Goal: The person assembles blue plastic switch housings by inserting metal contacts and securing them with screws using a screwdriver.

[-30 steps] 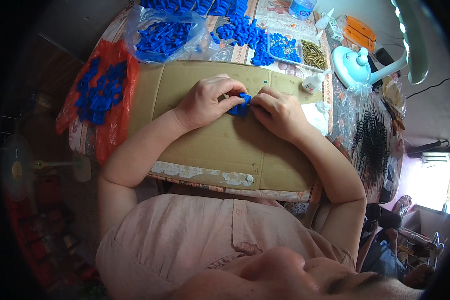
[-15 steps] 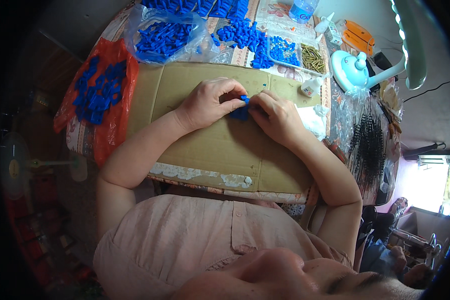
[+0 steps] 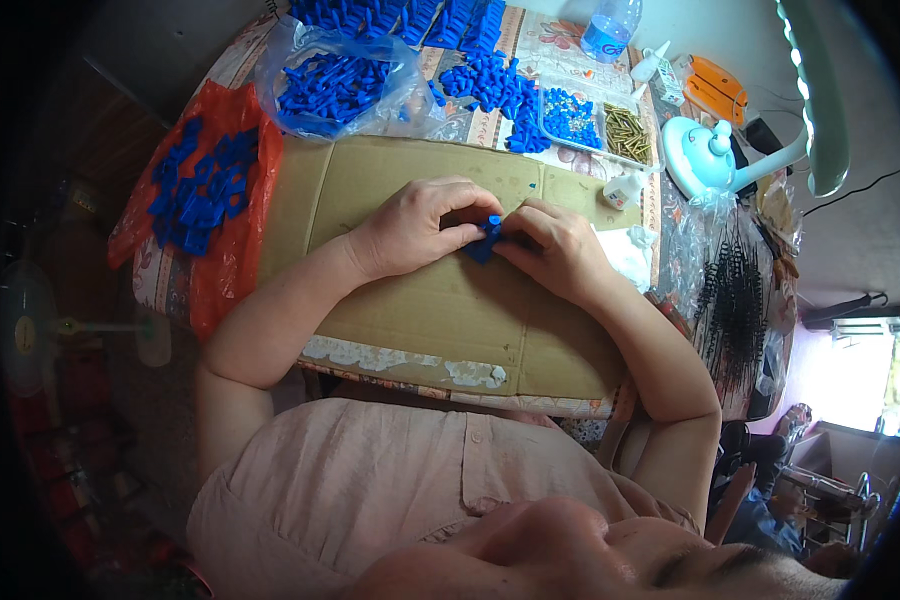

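The small blue plastic part [image 3: 488, 238] is sitting between both hands over the middle of the cardboard sheet [image 3: 440, 310]; the left hand [image 3: 418, 226] and the right hand [image 3: 558, 245] are each pinching it with curled fingertips. Judging by the stock around, the work is looking far from finished: one part is in hand, while uncounted blue pieces are lying in three heaps – on the red bag [image 3: 202, 190], in the clear bag [image 3: 335, 88], and loose on the table [image 3: 490, 82]. One tray [image 3: 595, 120] is holding brass pins and small blue bits
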Demonstrator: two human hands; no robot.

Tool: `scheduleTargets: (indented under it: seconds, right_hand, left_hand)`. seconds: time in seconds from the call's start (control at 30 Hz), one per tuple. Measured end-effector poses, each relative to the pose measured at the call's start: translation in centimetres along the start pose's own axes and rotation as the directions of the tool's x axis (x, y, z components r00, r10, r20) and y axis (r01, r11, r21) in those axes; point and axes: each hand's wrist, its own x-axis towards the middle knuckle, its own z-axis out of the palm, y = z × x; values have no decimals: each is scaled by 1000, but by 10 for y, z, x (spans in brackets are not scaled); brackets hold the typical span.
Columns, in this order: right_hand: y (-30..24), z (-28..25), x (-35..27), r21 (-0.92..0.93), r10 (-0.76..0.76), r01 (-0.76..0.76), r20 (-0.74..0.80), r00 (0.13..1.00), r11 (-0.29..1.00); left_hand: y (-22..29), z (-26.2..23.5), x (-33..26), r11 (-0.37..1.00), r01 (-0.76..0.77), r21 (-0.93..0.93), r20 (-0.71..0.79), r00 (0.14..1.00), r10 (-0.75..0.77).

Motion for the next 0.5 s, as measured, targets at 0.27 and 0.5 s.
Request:
scheduleTargets:
  seconds: [0.27,0.5]
  right_hand:
    - [-9,-3,5,10,62,-62,-2,998,998]
    - [-9,-2,3,-40,36,-36,1,999,999]
  left_hand:
    - [6,-8,-2,975,168,147,54,983,-178]
    - [5,-3,-2,935,347,-69,11,938,-347]
